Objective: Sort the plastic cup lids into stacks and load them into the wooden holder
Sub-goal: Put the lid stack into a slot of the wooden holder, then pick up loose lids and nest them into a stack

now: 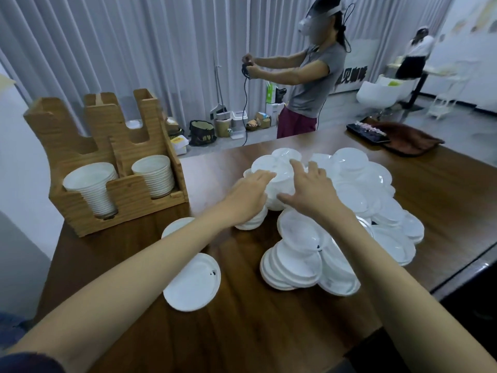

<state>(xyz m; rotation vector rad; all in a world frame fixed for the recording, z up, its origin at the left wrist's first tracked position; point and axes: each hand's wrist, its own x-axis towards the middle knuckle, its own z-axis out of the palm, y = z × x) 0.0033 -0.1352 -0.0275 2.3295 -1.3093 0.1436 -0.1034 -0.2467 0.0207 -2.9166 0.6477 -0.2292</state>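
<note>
Lids (363, 184), white plastic discs, lie heaped in a loose pile over the middle and right of the counter (269, 332). At the pile's far-left corner stands a short, uneven stack of lids (271, 168), and that is where I am working. It rises roughly upright, though it looks to lean, and it sits between my two palms. My left hand (250, 195) comes at it from the left, with straight fingers (265, 175) laid across the top lid. My right hand (312, 189) is on its right, fingers spread and uncurled, thumb reaching toward the stack's side. Neither hand has closed round anything, and I cannot tell how firmly either presses.

To move it I would have to squeeze the stack from both sides while keeping it upright. The wooden holder (134, 195) stands to the left, slightly farther off, so my left hand is the nearer one. Its two near slots already hold a left lid stack (91, 184) and a right lid stack (154, 175).

Nearer me, a single loose lid (192, 282) lies flat on the counter, apart from the pile. Beyond the far edge stands a person in a grey shirt (312, 84).
</note>
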